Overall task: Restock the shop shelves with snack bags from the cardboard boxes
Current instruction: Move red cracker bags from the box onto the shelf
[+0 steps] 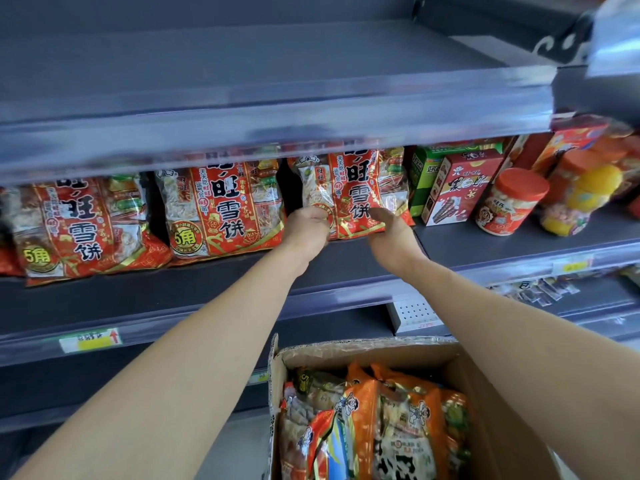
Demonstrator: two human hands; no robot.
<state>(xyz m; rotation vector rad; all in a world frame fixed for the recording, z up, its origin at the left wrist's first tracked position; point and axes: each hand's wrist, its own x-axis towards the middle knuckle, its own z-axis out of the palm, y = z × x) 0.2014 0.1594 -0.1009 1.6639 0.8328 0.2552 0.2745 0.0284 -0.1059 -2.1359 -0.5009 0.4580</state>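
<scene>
**Third red bag going onto shelf, both hands on it**

Landmark = cardboard box [363, 351], bottom centre, flaps open.

- Step: seating a red snack bag [353, 188] upright on the middle shelf [346, 268], straight above and beyond the box.
- Left hand [308, 230] is curled at the bag's lower left corner. Right hand [389, 233] clamps the lower right corner, thumb across the front, fingers hidden behind. Hands apart, bag between them.
- Two matching red bags [221, 209] already stand up and left of the box, same shelf.
- Next, my read: let go, check the bag stays up, then go down into the box. It only shows orange bags [367, 410], packed on edge, so those likely need a different slot.
- Risk: the bag is slick and may slump forward on release.
- Surface/room: grey metal shop shelving. Top shelf [277, 64] high above the box is bare. Red carton [457, 188] and red-lidded jar [509, 202] sit up and right of the box. Price tag [90, 341] left of the box.
</scene>
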